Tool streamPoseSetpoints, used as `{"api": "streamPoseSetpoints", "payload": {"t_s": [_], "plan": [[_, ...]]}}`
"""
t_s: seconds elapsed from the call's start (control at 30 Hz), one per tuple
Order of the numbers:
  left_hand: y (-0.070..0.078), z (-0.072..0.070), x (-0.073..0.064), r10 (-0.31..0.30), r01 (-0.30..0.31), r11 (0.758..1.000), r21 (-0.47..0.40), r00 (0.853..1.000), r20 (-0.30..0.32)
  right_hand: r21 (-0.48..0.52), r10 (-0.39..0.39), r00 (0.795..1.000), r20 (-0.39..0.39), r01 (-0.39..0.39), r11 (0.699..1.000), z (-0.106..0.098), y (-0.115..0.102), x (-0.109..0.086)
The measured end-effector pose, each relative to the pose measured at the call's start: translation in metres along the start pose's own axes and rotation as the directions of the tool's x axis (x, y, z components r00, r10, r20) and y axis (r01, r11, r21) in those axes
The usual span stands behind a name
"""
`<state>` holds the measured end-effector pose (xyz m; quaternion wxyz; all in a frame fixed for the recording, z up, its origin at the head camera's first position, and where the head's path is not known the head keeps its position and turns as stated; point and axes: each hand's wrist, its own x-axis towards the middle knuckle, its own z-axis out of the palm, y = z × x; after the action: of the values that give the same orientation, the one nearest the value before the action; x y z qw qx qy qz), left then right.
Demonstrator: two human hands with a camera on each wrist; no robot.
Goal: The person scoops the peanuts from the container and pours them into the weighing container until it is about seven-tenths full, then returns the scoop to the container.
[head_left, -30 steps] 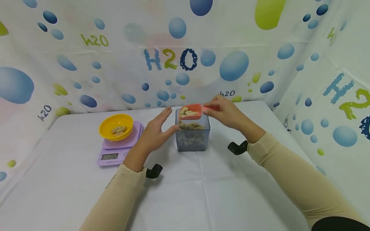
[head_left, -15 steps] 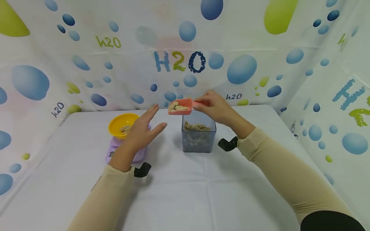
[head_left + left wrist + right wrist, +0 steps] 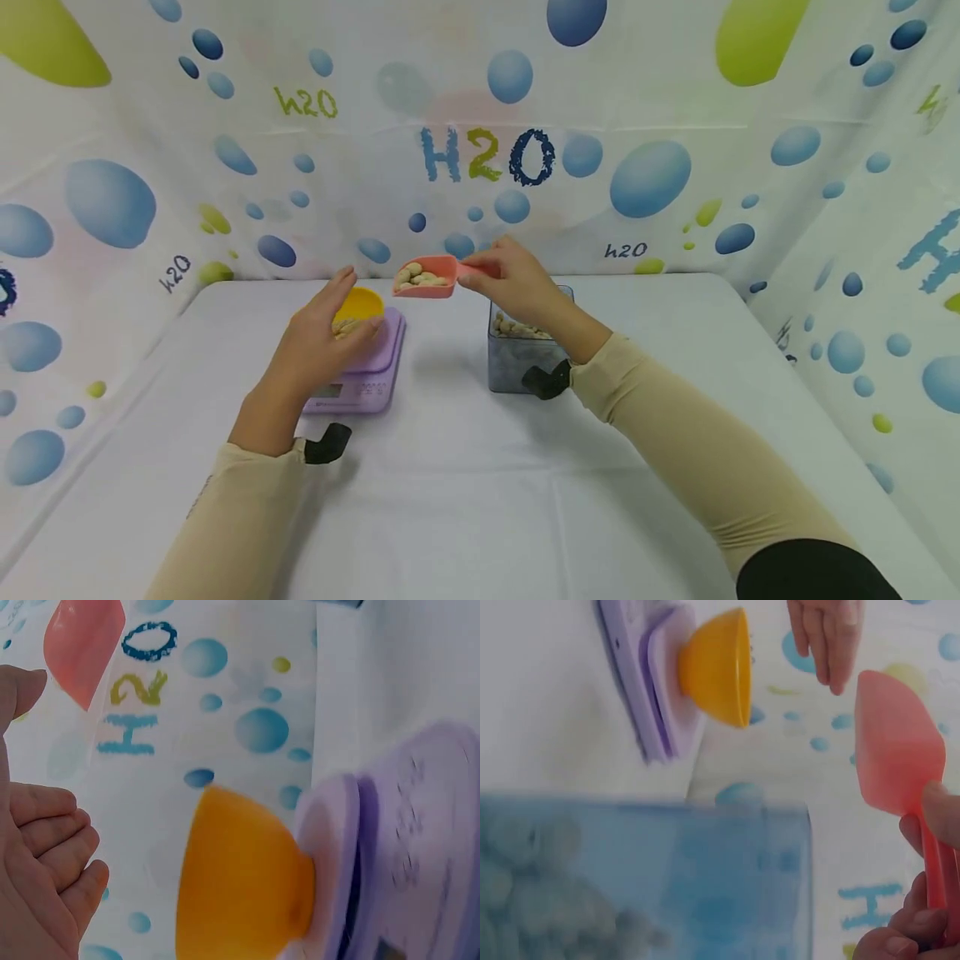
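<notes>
My right hand point(image 3: 517, 283) grips the handle of a coral-red scoop point(image 3: 446, 268), its fingers and thumb wrapped round it in the right wrist view. Peanuts in their shells point(image 3: 418, 277) fill the scoop, which is held level in the air between the bowl and the bin. My left hand point(image 3: 311, 342) hovers with fingers extended, holding nothing, and partly covers the yellow bowl point(image 3: 363, 302) in the head view. That bowl point(image 3: 236, 877) sits on a purple kitchen scale point(image 3: 378, 387) and has some peanuts in it.
A bluish see-through bin point(image 3: 506, 367) of peanuts stands right of the scale, partly behind my right wrist. White cloth point(image 3: 465, 500) covers the table. A curtain point(image 3: 405, 175) printed with bubbles and H2O hangs behind and along the sides.
The scoop of peanuts has risen from over the bin and moved left, towards the bowl, in my right hand. My left hand has also shifted left, now overlapping the bowl.
</notes>
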<state>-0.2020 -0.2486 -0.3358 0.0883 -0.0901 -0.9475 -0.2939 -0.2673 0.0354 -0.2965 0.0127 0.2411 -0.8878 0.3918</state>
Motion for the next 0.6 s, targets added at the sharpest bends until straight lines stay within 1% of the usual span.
{"api": "streamPoseSetpoints", "payload": {"t_s": [0.1, 0.2, 0.3, 0.43, 0.53, 0.6], "plan": [[-0.012, -0.006, -0.004, -0.023, 0.023, 0.999, 0.026, 1.000, -0.017, 0.002, 0.005, 1.000, 0.001, -0.005, 1.000, 0.011, -0.006, 0.004], [-0.025, -0.008, -0.007, -0.050, 0.051, 0.997, 0.058, 0.998, -0.022, 0.002, 0.015, 1.000, 0.003, -0.015, 1.000, 0.022, -0.011, 0.007], [-0.037, -0.009, -0.010, -0.090, 0.091, 0.993, 0.078, 0.996, -0.008, -0.002, 0.021, 1.000, 0.012, -0.021, 1.000, 0.035, -0.016, 0.011], [-0.049, -0.006, -0.010, -0.105, 0.104, 0.991, 0.083, 0.995, 0.003, -0.008, 0.036, 0.999, 0.013, -0.036, 0.999, 0.047, -0.021, 0.015], [-0.057, -0.005, -0.010, -0.107, 0.106, 0.991, 0.081, 0.994, 0.013, -0.012, 0.049, 0.999, -0.001, -0.049, 0.999, 0.055, -0.025, 0.017], [-0.060, -0.004, -0.009, -0.125, 0.122, 0.989, 0.082, 0.992, 0.031, -0.017, 0.062, 0.998, -0.014, -0.062, 0.998, 0.060, -0.028, 0.020]]}}
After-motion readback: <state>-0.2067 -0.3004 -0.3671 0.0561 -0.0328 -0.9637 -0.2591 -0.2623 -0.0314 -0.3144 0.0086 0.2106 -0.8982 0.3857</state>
